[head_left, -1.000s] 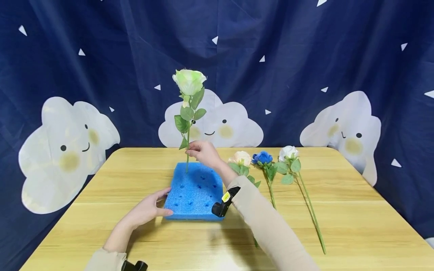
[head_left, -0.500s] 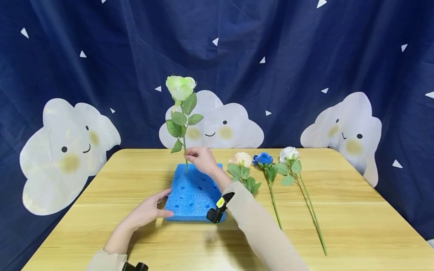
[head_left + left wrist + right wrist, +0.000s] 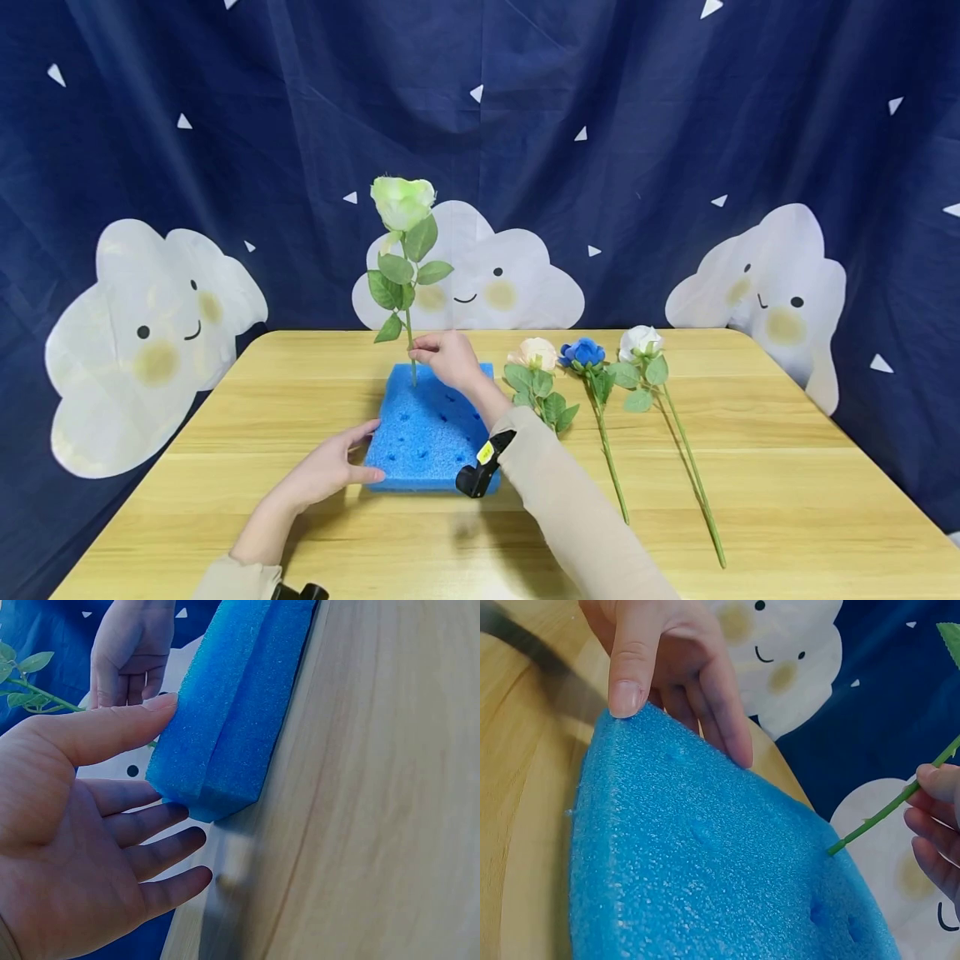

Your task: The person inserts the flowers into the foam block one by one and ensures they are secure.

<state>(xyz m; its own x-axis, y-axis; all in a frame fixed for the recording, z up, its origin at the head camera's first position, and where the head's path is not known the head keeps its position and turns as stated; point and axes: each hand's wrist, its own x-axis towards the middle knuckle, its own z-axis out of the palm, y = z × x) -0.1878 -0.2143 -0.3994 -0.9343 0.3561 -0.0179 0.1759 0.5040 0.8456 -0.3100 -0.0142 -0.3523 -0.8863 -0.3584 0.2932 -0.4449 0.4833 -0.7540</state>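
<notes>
A pale green and white artificial rose (image 3: 403,202) stands nearly upright at the back left of the blue foam block (image 3: 431,442). My right hand (image 3: 448,358) pinches its stem low down, between thumb and fingertips. In the right wrist view the lower end of the stem (image 3: 870,823) enters the block's top near the edge. At the block's left front corner, my left hand (image 3: 330,468) touches the foam with its thumb and fingers fairly straight. The left wrist view shows that thumb (image 3: 124,727) against the foam edge. Several small holes dot the block's top.
To the right on the wooden table (image 3: 795,500) lie a peach rose (image 3: 534,353), a blue rose (image 3: 582,353) and a white rose (image 3: 640,342). My right forearm hides part of the peach rose's stem. A dark blue curtain (image 3: 637,108) with white clouds hangs behind.
The green-white rose has moved slightly left and come down, its stem going from the foam's rear at a changed lean. My right hand has lowered with it. The left hand stays in place.
</notes>
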